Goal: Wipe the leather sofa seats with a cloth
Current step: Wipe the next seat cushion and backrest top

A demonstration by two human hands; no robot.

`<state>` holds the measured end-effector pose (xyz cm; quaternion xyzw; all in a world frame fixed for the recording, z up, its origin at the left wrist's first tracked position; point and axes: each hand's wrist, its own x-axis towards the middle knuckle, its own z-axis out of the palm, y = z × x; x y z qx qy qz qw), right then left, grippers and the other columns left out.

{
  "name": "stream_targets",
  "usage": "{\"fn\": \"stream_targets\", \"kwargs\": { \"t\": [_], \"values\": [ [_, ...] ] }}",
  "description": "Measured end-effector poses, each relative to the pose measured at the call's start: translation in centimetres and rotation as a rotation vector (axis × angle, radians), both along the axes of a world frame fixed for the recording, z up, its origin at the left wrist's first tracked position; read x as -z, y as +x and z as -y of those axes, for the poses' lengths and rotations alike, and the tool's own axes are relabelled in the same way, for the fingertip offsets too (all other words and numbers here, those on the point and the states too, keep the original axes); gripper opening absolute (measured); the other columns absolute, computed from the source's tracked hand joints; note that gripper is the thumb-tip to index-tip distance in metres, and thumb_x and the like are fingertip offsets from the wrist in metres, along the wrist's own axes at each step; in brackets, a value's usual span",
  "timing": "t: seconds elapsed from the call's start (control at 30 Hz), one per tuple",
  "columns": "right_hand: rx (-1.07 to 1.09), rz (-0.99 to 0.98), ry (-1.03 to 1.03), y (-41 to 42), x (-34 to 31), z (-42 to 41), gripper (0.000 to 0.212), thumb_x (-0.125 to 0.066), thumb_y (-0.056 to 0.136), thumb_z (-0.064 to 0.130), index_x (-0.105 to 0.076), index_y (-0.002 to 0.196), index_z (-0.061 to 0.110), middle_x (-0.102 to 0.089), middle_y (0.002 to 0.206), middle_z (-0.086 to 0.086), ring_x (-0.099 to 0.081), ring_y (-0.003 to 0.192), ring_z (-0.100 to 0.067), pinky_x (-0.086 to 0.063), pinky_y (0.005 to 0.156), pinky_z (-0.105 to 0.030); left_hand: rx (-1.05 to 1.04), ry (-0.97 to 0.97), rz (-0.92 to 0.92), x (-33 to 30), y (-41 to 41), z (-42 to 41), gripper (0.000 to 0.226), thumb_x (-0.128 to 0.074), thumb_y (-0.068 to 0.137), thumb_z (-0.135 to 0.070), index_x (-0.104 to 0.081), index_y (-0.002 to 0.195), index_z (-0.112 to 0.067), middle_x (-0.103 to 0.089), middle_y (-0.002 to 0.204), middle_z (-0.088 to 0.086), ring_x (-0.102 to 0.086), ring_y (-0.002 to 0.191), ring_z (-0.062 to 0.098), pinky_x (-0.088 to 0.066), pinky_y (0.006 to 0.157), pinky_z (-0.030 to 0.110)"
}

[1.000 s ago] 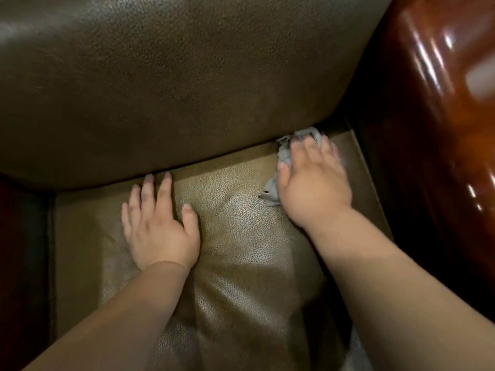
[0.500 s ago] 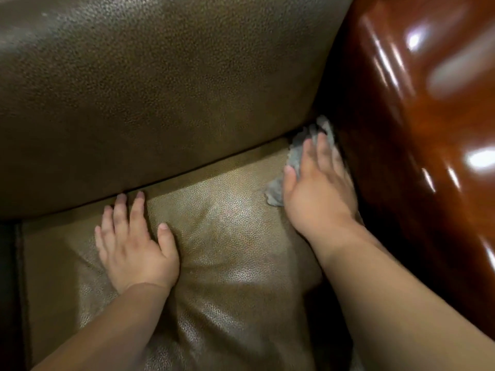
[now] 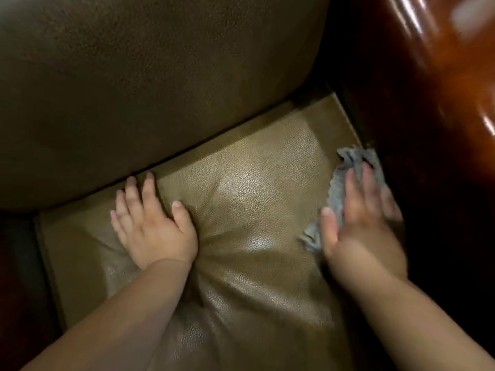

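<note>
I see my right hand [image 3: 359, 223] flat on a crumpled grey cloth [image 3: 338, 194], fingers straight, pressing it onto the olive leather seat cushion [image 3: 254, 210] just beside the glossy red-brown wooden armrest [image 3: 428, 103]. My left hand [image 3: 155, 226] lies flat on the cushion with fingers spread, fingertips close to the seam under the darker backrest [image 3: 147, 76]. The right hand looks blurred.

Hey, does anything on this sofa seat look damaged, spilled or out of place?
Nothing stands out. The seat shows only creases fanning out from where the left hand presses flat on it. The cloth is bunched under the right hand by the wooden armrest, normal for wiping. No tears or spills show.
</note>
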<state>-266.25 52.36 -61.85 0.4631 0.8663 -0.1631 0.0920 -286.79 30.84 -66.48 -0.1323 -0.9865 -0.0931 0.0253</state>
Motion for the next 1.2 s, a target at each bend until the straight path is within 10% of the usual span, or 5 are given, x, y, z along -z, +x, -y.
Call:
{"fn": "stream_targets", "kwargs": {
  "t": [0.3,0.57,0.83,1.07,1.2],
  "values": [
    [-0.727,-0.112,-0.008,-7.2,0.4,7.3,0.076,-0.045,0.096,0.057,-0.037,0.16,0.016,-0.038,0.164,-0.007,-0.021,0.157,-0.031,-0.012,0.128,-0.046,-0.002,0.029,0.039,-0.2,-0.1,0.1,0.07,-0.043,0.092,-0.044,-0.04,0.159,-0.023,-0.033,0.168,0.009,-0.025,0.155,0.035,-0.013,0.128,0.056],
    [-0.038,0.099,0.026,-1.2,-0.7,1.5,0.08,-0.023,0.096,0.055,-0.022,0.165,0.013,-0.009,0.173,-0.012,-0.015,0.158,-0.033,-0.011,0.129,-0.045,0.003,0.031,0.012,0.1,-0.2,0.4,0.07,-0.044,0.092,-0.047,-0.041,0.159,-0.026,-0.035,0.168,0.007,-0.026,0.156,0.032,-0.011,0.129,0.052],
    [-0.951,-0.013,-0.097,-4.1,-3.3,12.1,0.066,-0.027,0.107,0.051,-0.021,0.165,0.02,-0.021,0.172,-0.003,-0.003,0.16,-0.029,0.003,0.13,-0.043,0.179,-0.129,0.292,-3.6,-1.3,1.6,0.068,-0.029,0.103,-0.056,-0.021,0.166,-0.033,-0.012,0.176,0.007,-0.008,0.161,0.029,-0.003,0.131,0.051],
    [-0.161,0.134,-0.08,2.2,-2.2,-0.5,0.076,-0.019,0.101,0.056,-0.014,0.166,0.018,0.004,0.175,-0.004,-0.003,0.16,-0.025,-0.005,0.129,-0.039,0.312,-0.19,0.347,-6.5,5.0,11.9,0.069,-0.026,0.102,-0.057,-0.017,0.167,-0.036,-0.005,0.177,-0.003,-0.002,0.163,0.021,-0.006,0.132,0.049],
    [-0.3,0.004,0.077,0.9,-1.8,7.1,0.076,-0.032,0.099,0.049,-0.028,0.161,0.005,-0.02,0.168,-0.024,-0.02,0.155,-0.044,-0.014,0.127,-0.056,0.227,-0.122,0.253,-5.1,6.4,12.1,0.071,-0.036,0.097,-0.051,-0.031,0.164,-0.03,-0.019,0.175,0.001,-0.013,0.161,0.027,-0.01,0.131,0.051]
  ]
}}
